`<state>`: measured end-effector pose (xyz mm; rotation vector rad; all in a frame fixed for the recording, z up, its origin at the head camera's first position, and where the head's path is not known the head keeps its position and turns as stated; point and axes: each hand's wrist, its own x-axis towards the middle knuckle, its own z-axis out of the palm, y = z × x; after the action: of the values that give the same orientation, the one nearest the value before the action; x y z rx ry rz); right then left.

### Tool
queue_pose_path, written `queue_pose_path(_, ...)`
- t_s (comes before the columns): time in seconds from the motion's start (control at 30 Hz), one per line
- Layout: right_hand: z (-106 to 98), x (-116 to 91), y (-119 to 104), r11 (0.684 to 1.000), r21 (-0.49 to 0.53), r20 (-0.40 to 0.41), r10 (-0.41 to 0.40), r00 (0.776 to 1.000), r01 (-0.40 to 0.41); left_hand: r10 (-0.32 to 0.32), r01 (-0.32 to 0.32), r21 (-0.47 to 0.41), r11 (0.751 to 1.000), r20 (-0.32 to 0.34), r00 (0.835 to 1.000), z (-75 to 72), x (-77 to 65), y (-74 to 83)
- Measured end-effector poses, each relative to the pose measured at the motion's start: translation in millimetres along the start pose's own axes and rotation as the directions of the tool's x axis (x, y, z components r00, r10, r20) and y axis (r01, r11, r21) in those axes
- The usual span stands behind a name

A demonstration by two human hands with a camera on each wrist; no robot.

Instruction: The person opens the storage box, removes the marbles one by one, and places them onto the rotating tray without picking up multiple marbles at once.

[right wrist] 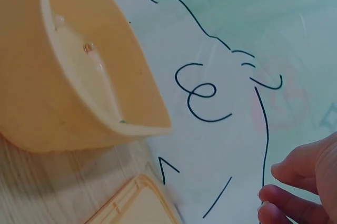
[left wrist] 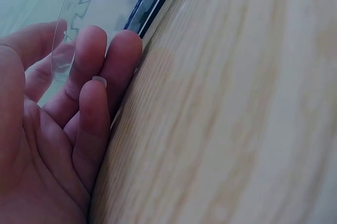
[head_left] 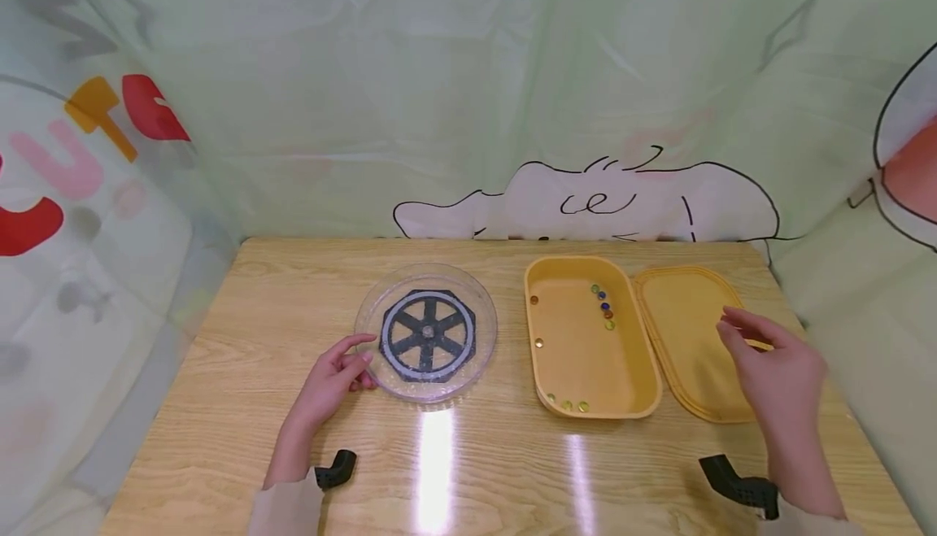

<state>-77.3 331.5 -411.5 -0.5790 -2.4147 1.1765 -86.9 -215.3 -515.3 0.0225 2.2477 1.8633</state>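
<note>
At the left of the table, a clear round tray (head_left: 483, 341) has a black six-spoked frame (head_left: 429, 357) with a pale ring showing in its middle. My left hand (head_left: 333, 381) grips the tray's left edge, with its clear wall (left wrist: 62, 58) among the fingers in the left wrist view. Over the yellow lid (head_left: 684, 341), my right hand (head_left: 779, 365) is raised, thumb and fingertips loosely curled towards each other. Nothing shows between them in the right wrist view, where the hand (right wrist: 300, 192) appears at the lower right.
Between tray and lid stands a yellow rectangular basin (head_left: 578, 341). Several small glass marbles, among them a blue marble (head_left: 604, 306) and a yellow-green marble (head_left: 583, 407), lie along its sides. A printed curtain (head_left: 439, 113) hangs behind the wooden table (head_left: 293, 276).
</note>
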Motion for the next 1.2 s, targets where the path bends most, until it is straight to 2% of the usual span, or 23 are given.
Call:
queue_pose_path(0.2, 6.7, 4.4, -15.0, 0.99, -0.04, 0.058, -0.132, 0.99, 0.135, 0.0, 0.0, -0.005, 1.0, 0.007, 1.0, 1.7, 0.5, 1.8)
queue_pose_path(0.33, 14.4, 9.7, -26.4, 0.977, -0.08, 0.107, -0.191, 0.976, 0.2, -0.007, 0.007, -0.007, 1.0, 0.004, 1.0, 2.3, 0.5, 2.9)
queue_pose_path(0.43, 22.6, 13.0, -34.6, 0.961, -0.09, 0.146, -0.246, 0.958, 0.26, -0.012, 0.012, -0.008, 1.0, 0.003, 1.0, 2.7, 0.9, 3.2)
queue_pose_path(0.53, 33.1, 17.4, -42.4, 0.946, -0.055, 0.193, -0.303, 0.933, 0.318, -0.017, 0.017, -0.006, 1.0, 0.002, 1.0, 3.0, 1.2, 2.7)
queue_pose_path(0.63, 44.1, 23.9, -48.0, 0.952, 0.019, 0.29, -0.299, 0.909, 0.307, -0.023, 0.023, -0.008, 1.0, -0.003, 1.0, 3.1, 1.0, 2.2)
queue_pose_path(0.8, 65.2, 32.7, -50.9, 0.967, 0.125, 0.435, -0.255, 0.864, 0.223, -0.021, 0.021, 0.0, 1.0, -0.008, 1.0, 2.6, 0.6, 2.6)
queue_pose_path(1.03, 101.9, 42.1, -56.8, 0.956, 0.201, 0.526, -0.289, 0.8, 0.213, -0.02, 0.021, 0.018, 1.0, -0.024, 1.0, 0.8, 0.4, 0.8)
queue_pose_path(1.2, 124.0, 48.0, -60.6, 0.96, 0.196, 0.566, -0.275, 0.777, 0.197, -0.012, 0.012, 0.012, 1.0, -0.019, 1.0, 1.0, -0.1, 0.3)
